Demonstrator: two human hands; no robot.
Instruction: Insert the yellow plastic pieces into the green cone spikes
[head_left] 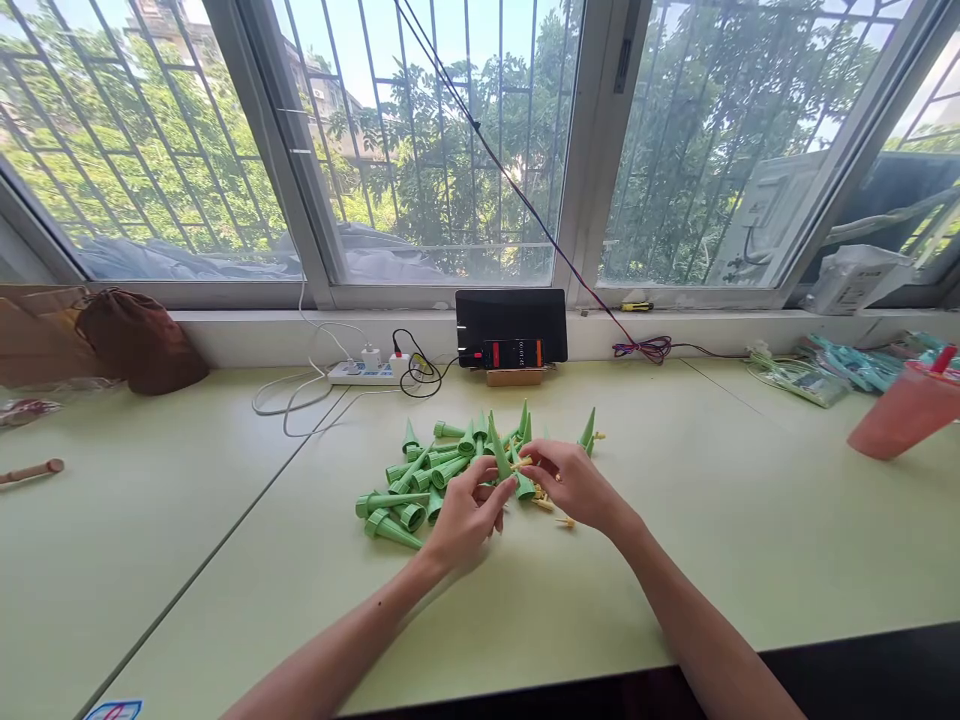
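Observation:
My left hand (463,518) is closed around the lower part of a green plastic watering spike (498,450), whose point faces up. Close against that spike, my right hand (579,484) pinches a small yellow plastic piece (521,463) between thumb and fingers. Whether the piece touches the spike I cannot tell. Beside and behind my hands lies a heap of more green spikes (409,500), most on their sides with wide ribbed caps. Several loose yellow pieces (543,504) are scattered under and near my right hand. One green spike (587,430) stands upright past my right hand.
A tablet (510,310) with a phone (517,353) before it leans at the back of the table (720,560). To its left are a power strip (367,374) and loose cables. A red cup (900,410) and bagged items (806,375) are at the right, a brown bag (142,340) at the left.

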